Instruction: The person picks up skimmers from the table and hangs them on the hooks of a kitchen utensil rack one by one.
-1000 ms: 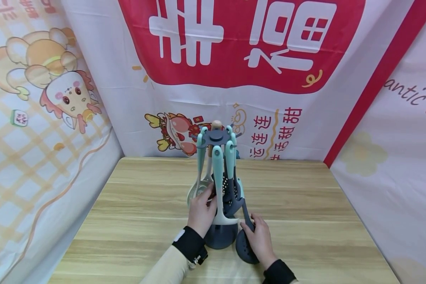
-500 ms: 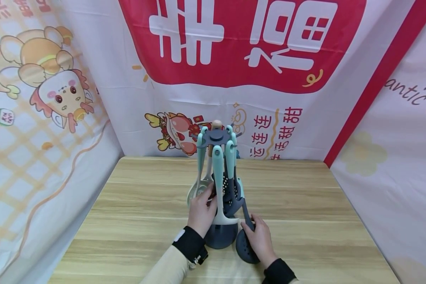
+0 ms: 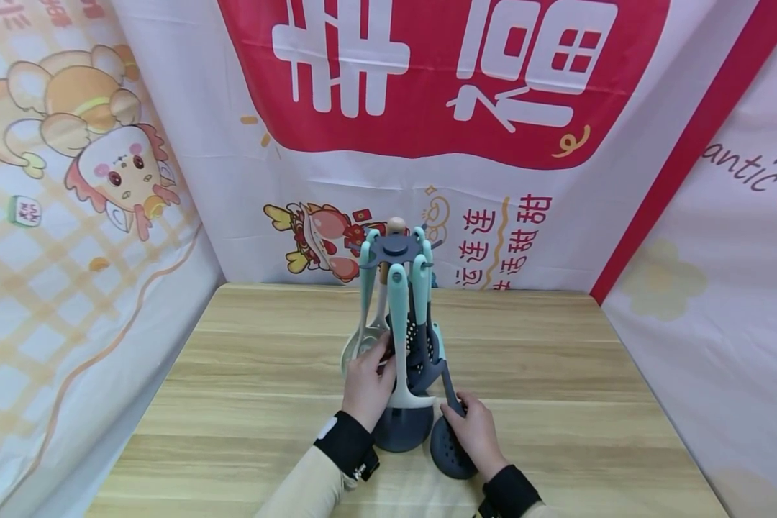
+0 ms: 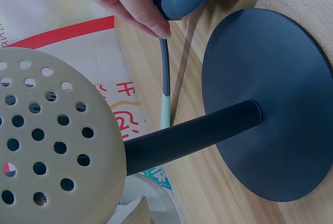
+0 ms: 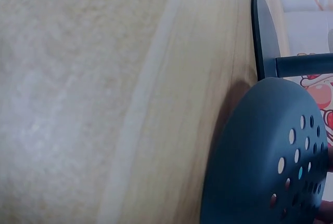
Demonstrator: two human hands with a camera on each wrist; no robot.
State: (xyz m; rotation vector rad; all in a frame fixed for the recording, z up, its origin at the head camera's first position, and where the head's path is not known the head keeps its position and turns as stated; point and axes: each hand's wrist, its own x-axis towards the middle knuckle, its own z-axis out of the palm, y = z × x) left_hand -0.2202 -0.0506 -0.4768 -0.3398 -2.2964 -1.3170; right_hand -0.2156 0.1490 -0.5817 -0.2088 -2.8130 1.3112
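A utensil stand with a dark round base (image 3: 403, 432) stands on the table, several mint-handled utensils hanging from its top ring (image 3: 395, 250). My left hand (image 3: 367, 388) reaches in among them and grips the stand around its pole; the fingertips are partly hidden. My right hand (image 3: 478, 434) holds a dark skimmer (image 3: 452, 452) by its neck, just right of the base, with the perforated head down and the mint handle end up. In the left wrist view, a cream skimmer (image 4: 104, 130) hangs in front of the pole (image 4: 192, 136), and the right hand pinches the dark skimmer's neck.
The wooden table (image 3: 265, 338) extends on both sides of the stand. Behind it hangs a printed cloth (image 3: 524, 237), with further cloths at left and right. A cream-headed utensil (image 3: 404, 398) hangs in front of the stand, close to both hands.
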